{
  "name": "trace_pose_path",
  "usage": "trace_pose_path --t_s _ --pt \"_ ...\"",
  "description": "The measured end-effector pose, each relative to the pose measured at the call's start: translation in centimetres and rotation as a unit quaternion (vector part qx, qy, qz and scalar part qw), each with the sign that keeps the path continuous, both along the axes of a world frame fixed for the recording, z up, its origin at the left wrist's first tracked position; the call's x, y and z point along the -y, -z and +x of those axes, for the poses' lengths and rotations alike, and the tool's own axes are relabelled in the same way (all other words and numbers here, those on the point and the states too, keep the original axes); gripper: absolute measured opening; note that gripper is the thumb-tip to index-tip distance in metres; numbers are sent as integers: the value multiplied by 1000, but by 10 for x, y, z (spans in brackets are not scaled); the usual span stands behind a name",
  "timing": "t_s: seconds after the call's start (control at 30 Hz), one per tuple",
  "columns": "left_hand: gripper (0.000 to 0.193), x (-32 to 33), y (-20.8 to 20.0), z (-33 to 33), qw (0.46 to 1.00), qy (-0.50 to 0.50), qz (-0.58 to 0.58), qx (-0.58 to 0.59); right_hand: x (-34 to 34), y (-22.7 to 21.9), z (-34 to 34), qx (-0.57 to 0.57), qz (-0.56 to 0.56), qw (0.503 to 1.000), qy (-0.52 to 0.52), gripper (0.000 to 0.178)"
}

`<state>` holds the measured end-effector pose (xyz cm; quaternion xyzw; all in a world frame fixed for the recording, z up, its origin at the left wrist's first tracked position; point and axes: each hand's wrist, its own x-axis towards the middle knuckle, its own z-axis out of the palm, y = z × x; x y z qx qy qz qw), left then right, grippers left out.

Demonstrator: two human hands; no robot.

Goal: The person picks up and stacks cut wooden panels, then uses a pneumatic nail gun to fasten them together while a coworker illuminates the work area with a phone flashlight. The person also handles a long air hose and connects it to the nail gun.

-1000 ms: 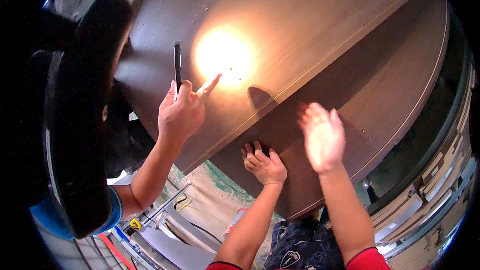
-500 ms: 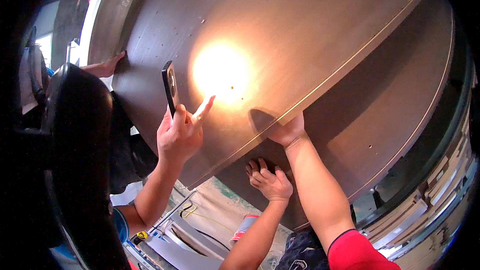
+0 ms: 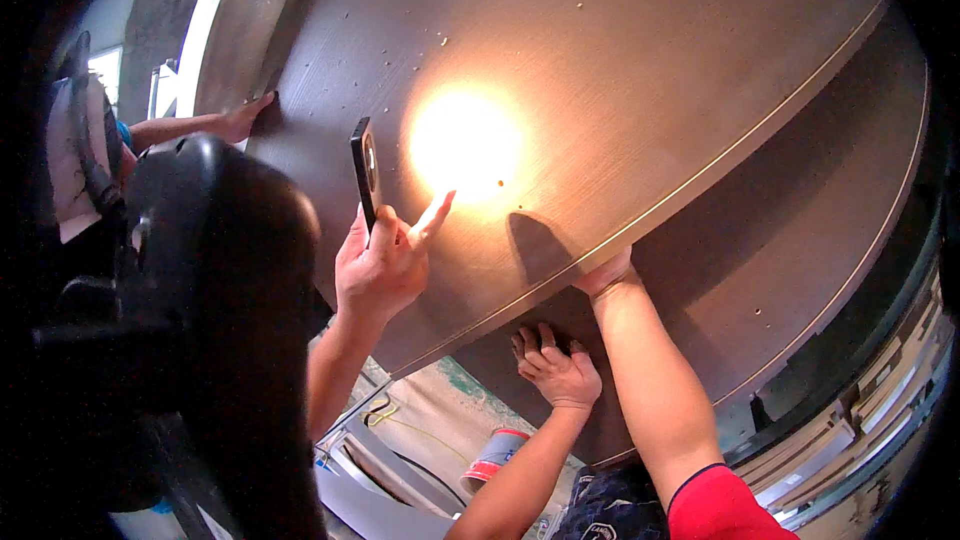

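Palm down, my left hand [image 3: 560, 368] rests on the lower dark brown board [image 3: 790, 250], fingers apart and slightly bent. My right hand [image 3: 608, 275], at the end of a red-sleeved arm, reaches under the edge of the upper brown board [image 3: 700, 70]; its fingers are hidden behind that board. Left of my hands, another person's hand [image 3: 385, 265] holds a black phone [image 3: 363, 165] upright and points its index finger at the upper board. A bright round light spot [image 3: 465, 143] falls there, beside a small dark hole [image 3: 501, 183].
A large black rounded object [image 3: 220, 240] blocks the left side. Someone's hand [image 3: 245, 120] touches the upper board's far left edge. Below stand a grey and red bucket [image 3: 493, 455] and a yellow cable [image 3: 420, 433]. Stacked boards [image 3: 860, 410] line the right. Small crumbs dot the upper board.
The whole scene has shifted slightly right and down in view. The black object at the left has swung rightward, covering more of the co-worker's arm. My right hand shows a little less below the edge.
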<state>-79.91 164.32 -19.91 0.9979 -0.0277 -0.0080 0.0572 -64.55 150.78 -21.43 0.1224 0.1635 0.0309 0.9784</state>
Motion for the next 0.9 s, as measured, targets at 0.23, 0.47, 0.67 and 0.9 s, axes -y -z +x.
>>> trace_pose_path --t_s 0.23,0.47,0.67,0.9 --pt "62 -1 -4 3 1000 4 -4 0 1 3 4 5 -11 1000 -11 92" --pt "62 -1 -4 4 1000 1 1 -22 2 11 1 40 0 999 -22 85" --pt "62 -7 2 1 1000 -4 10 -22 -5 11 -10 -62 44 997 -32 81" --pt "60 -4 7 8 1000 -1 7 -18 0 -9 -7 -43 -3 999 4 72"
